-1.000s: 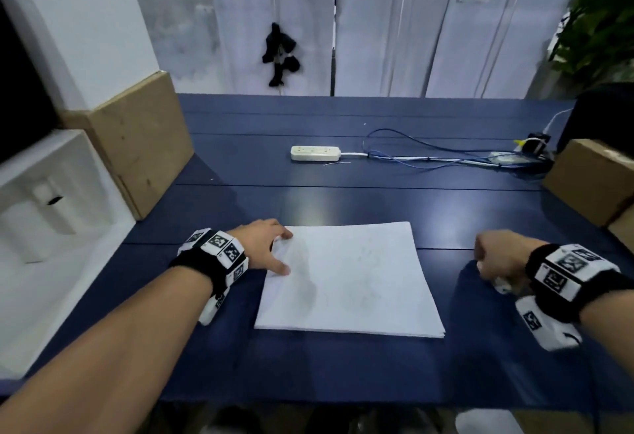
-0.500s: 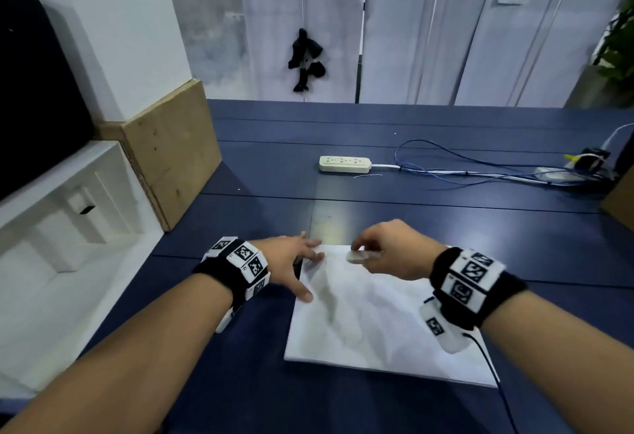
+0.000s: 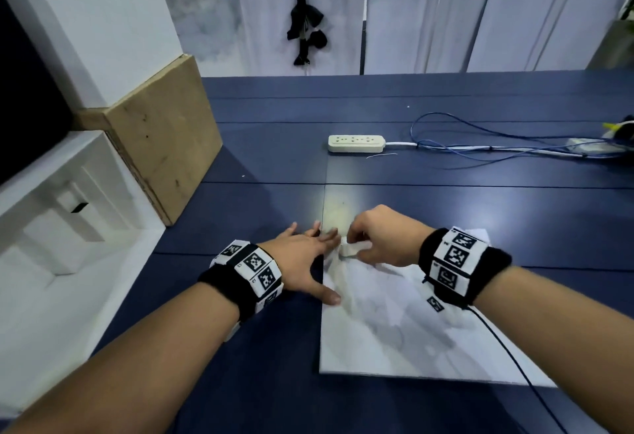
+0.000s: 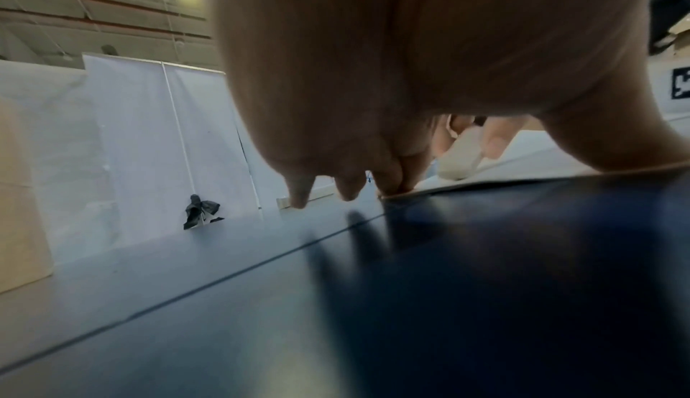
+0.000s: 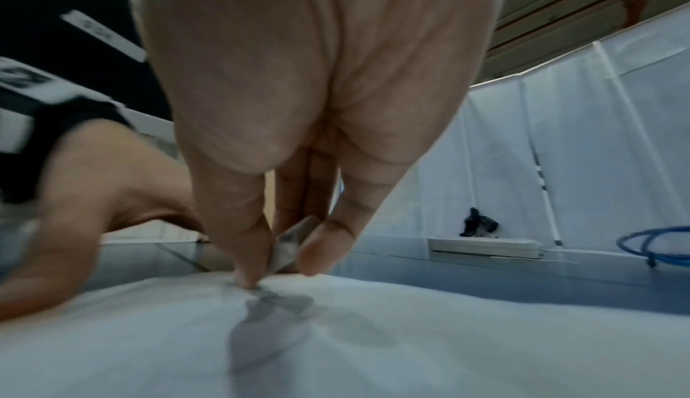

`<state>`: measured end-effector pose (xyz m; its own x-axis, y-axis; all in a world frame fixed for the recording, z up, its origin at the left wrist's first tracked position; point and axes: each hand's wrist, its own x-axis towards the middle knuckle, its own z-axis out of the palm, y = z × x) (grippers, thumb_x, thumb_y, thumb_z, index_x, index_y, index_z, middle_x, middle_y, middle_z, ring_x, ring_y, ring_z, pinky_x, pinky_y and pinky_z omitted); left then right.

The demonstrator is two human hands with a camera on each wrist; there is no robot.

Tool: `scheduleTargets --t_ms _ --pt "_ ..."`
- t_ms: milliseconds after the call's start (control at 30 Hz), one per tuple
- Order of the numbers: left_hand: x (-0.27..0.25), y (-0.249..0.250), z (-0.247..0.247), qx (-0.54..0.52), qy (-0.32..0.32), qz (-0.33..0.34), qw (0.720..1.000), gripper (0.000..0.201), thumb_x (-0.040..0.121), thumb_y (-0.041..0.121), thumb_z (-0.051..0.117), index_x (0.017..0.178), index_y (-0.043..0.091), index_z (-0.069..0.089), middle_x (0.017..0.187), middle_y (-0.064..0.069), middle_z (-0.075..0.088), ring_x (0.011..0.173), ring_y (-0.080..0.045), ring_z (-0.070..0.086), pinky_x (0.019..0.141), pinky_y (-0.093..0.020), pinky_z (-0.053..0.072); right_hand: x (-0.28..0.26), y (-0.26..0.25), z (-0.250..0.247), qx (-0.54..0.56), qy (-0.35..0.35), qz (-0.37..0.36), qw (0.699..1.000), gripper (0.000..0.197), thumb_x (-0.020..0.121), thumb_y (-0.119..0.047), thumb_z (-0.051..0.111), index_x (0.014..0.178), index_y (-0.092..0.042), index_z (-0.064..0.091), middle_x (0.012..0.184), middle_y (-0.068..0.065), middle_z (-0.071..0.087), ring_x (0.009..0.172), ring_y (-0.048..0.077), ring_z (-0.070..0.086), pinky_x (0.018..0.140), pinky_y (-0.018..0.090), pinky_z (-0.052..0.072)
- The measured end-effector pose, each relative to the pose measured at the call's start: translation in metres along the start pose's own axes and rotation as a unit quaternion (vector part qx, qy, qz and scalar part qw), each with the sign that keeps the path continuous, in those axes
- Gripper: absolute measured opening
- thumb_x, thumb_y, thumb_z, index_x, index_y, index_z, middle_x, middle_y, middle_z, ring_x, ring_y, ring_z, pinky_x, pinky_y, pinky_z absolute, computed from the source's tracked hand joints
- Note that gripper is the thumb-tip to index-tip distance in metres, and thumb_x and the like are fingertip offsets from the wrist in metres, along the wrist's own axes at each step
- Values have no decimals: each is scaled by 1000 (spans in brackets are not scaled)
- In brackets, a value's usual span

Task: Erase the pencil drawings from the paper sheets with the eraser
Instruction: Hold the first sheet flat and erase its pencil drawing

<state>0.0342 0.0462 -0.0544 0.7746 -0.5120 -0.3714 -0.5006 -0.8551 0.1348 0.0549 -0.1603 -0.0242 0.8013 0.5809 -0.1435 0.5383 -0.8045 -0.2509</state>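
A white stack of paper sheets (image 3: 394,327) lies on the dark blue table (image 3: 274,166) in front of me. My right hand (image 3: 356,250) pinches a small white eraser (image 3: 349,251) and holds it on the paper's far left corner. The right wrist view shows the eraser (image 5: 289,246) between thumb and fingertips, touching the sheet (image 5: 373,339). My left hand (image 3: 308,255) lies flat with spread fingers, pressing the paper's left edge. The left wrist view has its fingertips (image 4: 395,189) on the paper edge and the eraser (image 4: 457,159) beyond. Any pencil marks are too faint to make out.
A white power strip (image 3: 356,143) with blue and white cables (image 3: 480,149) lies on the far part of the table. A wooden board (image 3: 164,145) leans at the left beside a white foam block (image 3: 51,228).
My right hand came from the right of the paper to its far left corner, carrying the eraser, and now holds it on the sheet. My left hand stays on the left edge.
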Motion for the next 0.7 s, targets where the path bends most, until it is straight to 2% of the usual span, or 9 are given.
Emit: scheduleTargets --t_ms 100,200,367,467,533,600,700 --pt "1 -2 0 6 -9 -13 1000 127 64 88 55 157 25 -3 163 11 -10 149 -17 -13 117 -59 -9 -14 -5 5 -20 -34 -52 998 28 76 -25 69 104 -21 74 96 -1 72 86 19 64 77 30 52" --pt "-1 -1 0 10 -10 -21 1000 126 64 88 54 157 28 -6 162 15 -13 149 -19 -16 114 -65 -9 -17 -10 2 -15 -84 -56 995 29 74 -31 70 102 -24 75 92 -4 74 81 15 64 77 34 55" --pt "-3 -3 1 0 -20 -29 999 127 60 94 49 155 34 -10 161 17 -15 146 -24 -26 107 -73 -11 13 -2 -9 -6 -8 2 1000 32 80 -28 73 110 -18 74 104 3 74 98 22 67 86 35 55" --pt "-4 -4 2 -16 -26 -34 999 127 59 93 52 154 37 -11 160 19 -18 146 -23 -25 106 -77 -7 4 -3 -3 -14 -12 -22 1000 29 79 -27 72 106 -19 74 99 2 72 91 21 65 80 29 52" --pt "-4 -3 2 -23 -30 -38 999 126 60 91 54 154 38 -11 159 20 -19 147 -22 -24 107 -76 -5 -9 -10 1 -23 -48 -79 995 26 77 -25 71 102 -20 75 91 1 71 82 20 63 74 26 46" --pt "-4 -2 2 -24 -29 -40 999 125 61 90 55 154 38 -11 159 20 -19 147 -21 -22 108 -76 -4 -10 -16 -1 -37 -74 -102 991 25 75 -25 72 100 -21 76 89 1 72 81 21 63 73 27 47" --pt "-5 -1 -1 -23 -35 -40 998 125 61 89 56 154 38 -11 160 18 -18 147 -21 -22 107 -76 -3 12 -10 -9 -38 -43 -66 996 27 75 -27 72 101 -20 77 89 4 74 84 24 65 78 31 53"
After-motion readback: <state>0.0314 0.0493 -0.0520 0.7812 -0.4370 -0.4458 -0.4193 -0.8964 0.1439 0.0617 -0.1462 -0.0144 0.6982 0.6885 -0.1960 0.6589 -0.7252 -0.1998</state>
